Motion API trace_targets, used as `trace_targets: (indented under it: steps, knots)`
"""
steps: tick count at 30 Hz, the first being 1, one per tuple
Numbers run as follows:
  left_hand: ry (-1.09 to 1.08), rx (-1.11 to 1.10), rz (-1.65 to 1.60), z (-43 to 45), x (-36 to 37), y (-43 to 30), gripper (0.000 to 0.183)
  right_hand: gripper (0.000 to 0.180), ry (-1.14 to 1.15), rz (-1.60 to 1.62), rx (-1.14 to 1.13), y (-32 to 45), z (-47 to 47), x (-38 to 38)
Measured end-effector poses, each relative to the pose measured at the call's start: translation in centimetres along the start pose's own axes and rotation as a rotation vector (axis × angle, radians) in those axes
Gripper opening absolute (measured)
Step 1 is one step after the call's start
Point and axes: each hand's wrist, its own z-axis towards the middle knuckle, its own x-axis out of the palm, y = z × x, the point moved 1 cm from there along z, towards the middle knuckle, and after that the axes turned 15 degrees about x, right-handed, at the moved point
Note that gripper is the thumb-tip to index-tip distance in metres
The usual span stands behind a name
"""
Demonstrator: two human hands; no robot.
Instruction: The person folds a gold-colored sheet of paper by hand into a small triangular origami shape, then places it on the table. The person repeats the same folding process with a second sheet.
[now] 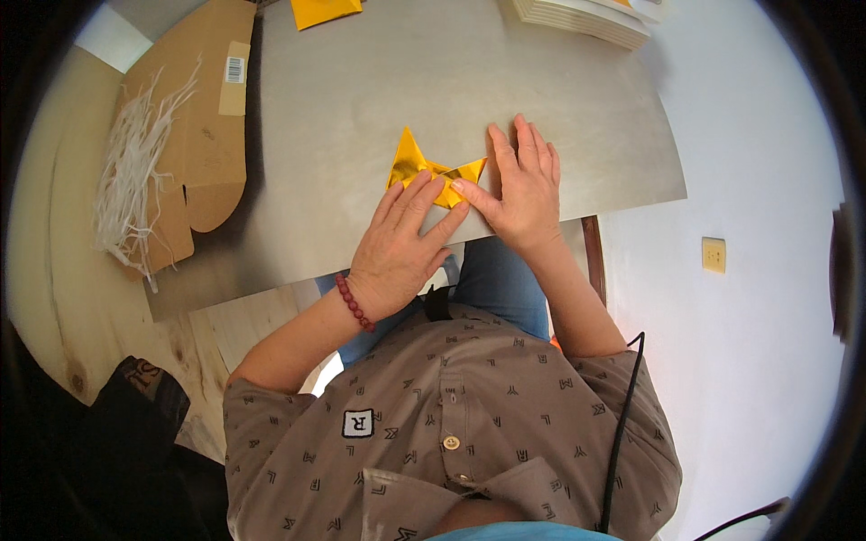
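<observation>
A folded piece of shiny gold foil paper lies on the grey tabletop near its front edge, with pointed corners at its left and right. My left hand, with a red bead bracelet at the wrist, rests fingertips on the paper's lower middle and hides part of it. The thumb of my right hand touches the paper's lower right part, while its other fingers are spread over the tabletop, off the paper. Neither hand is closed around the paper.
An opened cardboard box with a bundle of white strings lies at the left. More gold paper is at the far edge. A stack of white sheets or boards stands at the far right. The wall bears a socket.
</observation>
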Motion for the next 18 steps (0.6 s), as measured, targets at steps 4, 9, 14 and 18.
trace_targets:
  steps: [4,9,14,18]
  knots:
    - [0.013,0.007,0.008,0.0,0.2,0.0,0.071,0.093,-0.023,0.015,0.010,-0.4,0.3,0.2]
    - [0.031,0.020,0.027,-0.2,0.3,0.2,0.072,0.097,-0.025,-0.025,0.038,-1.0,1.4,0.5]
    - [0.037,0.021,0.031,-0.3,0.4,0.2,0.072,0.107,0.023,-0.040,0.055,-1.6,2.3,0.5]
    - [0.037,0.019,0.034,-0.3,0.4,0.2,0.073,0.115,0.074,-0.091,0.120,-1.9,3.7,0.3]
